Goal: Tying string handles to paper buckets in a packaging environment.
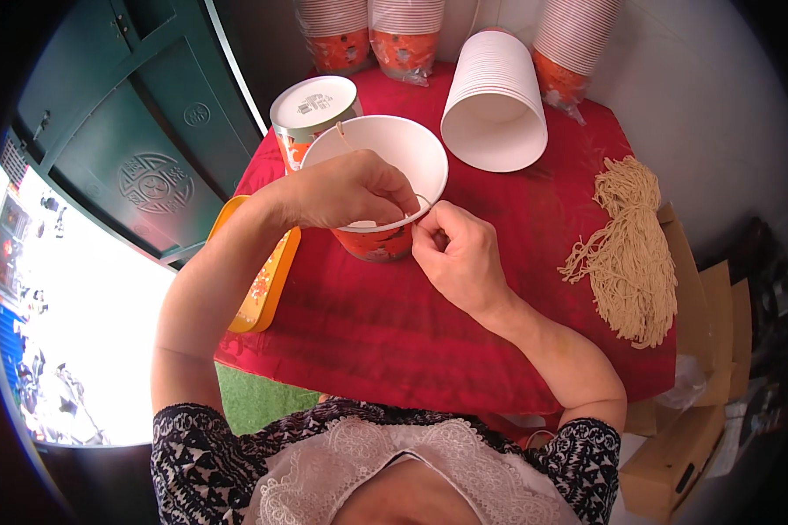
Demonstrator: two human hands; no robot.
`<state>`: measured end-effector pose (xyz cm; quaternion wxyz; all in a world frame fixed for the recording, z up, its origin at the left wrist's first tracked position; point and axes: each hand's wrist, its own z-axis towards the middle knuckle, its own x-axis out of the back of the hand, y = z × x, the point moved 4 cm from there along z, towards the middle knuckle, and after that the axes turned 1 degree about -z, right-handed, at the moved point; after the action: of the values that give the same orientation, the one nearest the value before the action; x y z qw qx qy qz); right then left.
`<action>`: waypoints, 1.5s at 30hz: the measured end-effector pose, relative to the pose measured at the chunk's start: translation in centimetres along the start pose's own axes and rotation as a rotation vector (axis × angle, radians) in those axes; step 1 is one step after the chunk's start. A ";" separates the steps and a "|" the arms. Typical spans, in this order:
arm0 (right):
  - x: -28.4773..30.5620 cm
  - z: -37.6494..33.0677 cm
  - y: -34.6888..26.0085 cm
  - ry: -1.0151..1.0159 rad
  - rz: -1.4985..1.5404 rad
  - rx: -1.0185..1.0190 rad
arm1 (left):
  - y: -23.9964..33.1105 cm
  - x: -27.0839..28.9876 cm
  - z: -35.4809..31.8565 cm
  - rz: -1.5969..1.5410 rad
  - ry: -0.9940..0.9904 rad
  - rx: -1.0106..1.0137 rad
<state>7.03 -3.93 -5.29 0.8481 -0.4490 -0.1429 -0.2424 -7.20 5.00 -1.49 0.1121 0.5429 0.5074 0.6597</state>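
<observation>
A paper bucket (411,157), white inside and red-orange outside, stands upright on the table in front of me. My left hand (359,188) reaches over its rim from the left, fingertips pinched inside the near right wall. A thin beige cord (423,199) shows between both hands at the rim. Outside that same spot, my right hand (464,254) is closed, thumb and forefinger pinching the cord against the wall. At the far left rim, another bit of beige cord (343,133) is attached. The holes and the cord's end are hidden by my fingers.
A red cloth (394,350) covers the table. An upside-down bucket (315,98) and a yellow tray (280,280) stand left. A stack of white buckets (499,105) lies behind. A bundle of beige cords (630,254) rests right, near cardboard boxes (674,464). Wrapped bucket stacks (403,44) line the wall.
</observation>
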 end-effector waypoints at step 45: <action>2.1 -2.2 5.6 -0.213 -0.617 0.560 | -1.8 -9.4 -0.7 0.150 0.563 -0.113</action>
<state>11.85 -3.65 -9.42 0.8056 -0.1602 -0.4175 -0.3886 -4.85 -1.16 -8.51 -0.0521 0.3677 0.4394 0.8179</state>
